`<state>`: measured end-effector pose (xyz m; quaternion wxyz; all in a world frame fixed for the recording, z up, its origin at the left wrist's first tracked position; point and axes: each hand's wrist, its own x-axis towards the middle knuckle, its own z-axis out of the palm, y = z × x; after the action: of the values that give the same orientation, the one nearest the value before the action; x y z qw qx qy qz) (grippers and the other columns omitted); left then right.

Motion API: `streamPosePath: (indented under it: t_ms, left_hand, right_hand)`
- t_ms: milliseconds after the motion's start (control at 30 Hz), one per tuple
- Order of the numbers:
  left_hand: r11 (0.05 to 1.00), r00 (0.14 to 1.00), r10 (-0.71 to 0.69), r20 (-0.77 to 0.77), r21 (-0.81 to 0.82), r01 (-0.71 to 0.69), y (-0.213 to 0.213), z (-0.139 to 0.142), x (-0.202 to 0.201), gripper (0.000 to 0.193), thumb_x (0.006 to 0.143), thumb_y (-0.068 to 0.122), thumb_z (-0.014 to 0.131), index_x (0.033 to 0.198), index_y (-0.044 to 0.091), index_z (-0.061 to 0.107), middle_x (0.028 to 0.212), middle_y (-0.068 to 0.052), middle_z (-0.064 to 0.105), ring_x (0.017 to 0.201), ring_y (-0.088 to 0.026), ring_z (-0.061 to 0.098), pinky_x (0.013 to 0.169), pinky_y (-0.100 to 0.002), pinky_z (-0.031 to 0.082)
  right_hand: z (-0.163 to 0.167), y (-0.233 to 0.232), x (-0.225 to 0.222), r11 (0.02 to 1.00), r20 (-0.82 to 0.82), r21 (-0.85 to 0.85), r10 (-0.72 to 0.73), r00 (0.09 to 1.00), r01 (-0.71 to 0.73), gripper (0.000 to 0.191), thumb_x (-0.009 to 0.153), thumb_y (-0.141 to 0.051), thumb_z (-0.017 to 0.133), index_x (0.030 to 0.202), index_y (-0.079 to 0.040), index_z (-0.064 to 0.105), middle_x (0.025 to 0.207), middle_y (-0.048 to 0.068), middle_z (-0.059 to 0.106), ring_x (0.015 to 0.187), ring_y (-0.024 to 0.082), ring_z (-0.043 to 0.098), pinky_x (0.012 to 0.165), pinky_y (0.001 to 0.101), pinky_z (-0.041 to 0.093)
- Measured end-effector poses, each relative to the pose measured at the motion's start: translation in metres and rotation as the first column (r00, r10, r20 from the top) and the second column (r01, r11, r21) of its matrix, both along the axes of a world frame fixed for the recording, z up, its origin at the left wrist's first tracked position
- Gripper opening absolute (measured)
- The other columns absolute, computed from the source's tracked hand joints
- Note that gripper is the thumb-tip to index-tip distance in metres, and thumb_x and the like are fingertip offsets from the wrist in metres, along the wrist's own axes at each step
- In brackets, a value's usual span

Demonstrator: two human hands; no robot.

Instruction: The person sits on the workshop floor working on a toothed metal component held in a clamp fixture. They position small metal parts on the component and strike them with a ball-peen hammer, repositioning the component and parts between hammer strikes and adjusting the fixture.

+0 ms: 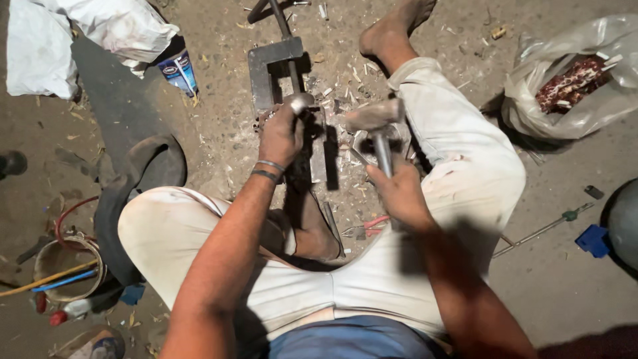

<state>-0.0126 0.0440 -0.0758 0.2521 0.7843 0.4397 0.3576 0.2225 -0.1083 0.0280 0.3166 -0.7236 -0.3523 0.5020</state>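
I sit on a dirt floor with my legs spread, in pale trousers. My left hand [280, 135] grips a short metal rod with a rounded shiny top [299, 102], held upright on a dark metal block [318, 154] in front of me. My right hand [397, 191] is closed around the handle of a hammer [376, 118], whose head is raised and blurred, just right of the rod. A steel frame with a bar [274, 61] lies beyond the block. My left foot [312, 229] rests against the block's near end.
White sacks [80, 30] and a small blue can [178, 70] lie far left. A clear plastic bag holding red pieces [570, 83] lies far right. A screwdriver [546, 229], a blue part [593, 240], a bucket with tools [63, 269] and red-handled pliers [369, 226] lie around me.
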Motion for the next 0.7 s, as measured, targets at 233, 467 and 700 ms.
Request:
streamPosePath:
  t_ms: [233,467,700]
  left_hand:
    - [0.962,0.951,0.135,0.277,-0.266,-0.059,0.000,0.017,0.002,0.023,0.097,-0.003,0.068,0.117,0.007,0.071,0.109,-0.014,0.077,0.099,-0.035,0.077,0.090,-0.043,0.061]
    - [0.996,0.996,-0.067,-0.067,0.049,0.070,-0.016,0.030,0.000,0.035,0.085,0.000,0.069,0.120,0.003,0.065,0.122,-0.019,0.072,0.109,-0.038,0.072,0.093,-0.041,0.058]
    - [0.888,0.848,0.351,0.396,-0.427,-0.169,0.007,0.010,-0.010,0.015,0.106,0.014,0.067,0.111,0.000,0.072,0.106,-0.011,0.080,0.093,-0.017,0.074,0.085,-0.031,0.060]
  right_hand:
    - [-0.013,0.013,0.020,0.940,-0.289,-0.215,-0.321,0.902,0.266,0.021,0.095,-0.021,0.068,0.096,-0.005,0.054,0.064,0.000,0.050,0.047,0.012,0.047,0.039,0.0312,0.040]
    - [-0.010,0.024,0.022,0.954,-0.401,-0.152,-0.297,0.866,0.257,0.021,0.095,-0.018,0.068,0.094,-0.007,0.051,0.065,0.000,0.049,0.049,0.012,0.047,0.040,0.0300,0.039]
    - [-0.011,0.017,0.024,0.947,-0.441,-0.203,-0.316,0.840,0.249,0.020,0.094,-0.018,0.068,0.096,-0.009,0.050,0.065,-0.002,0.048,0.050,0.010,0.046,0.043,0.0277,0.039]
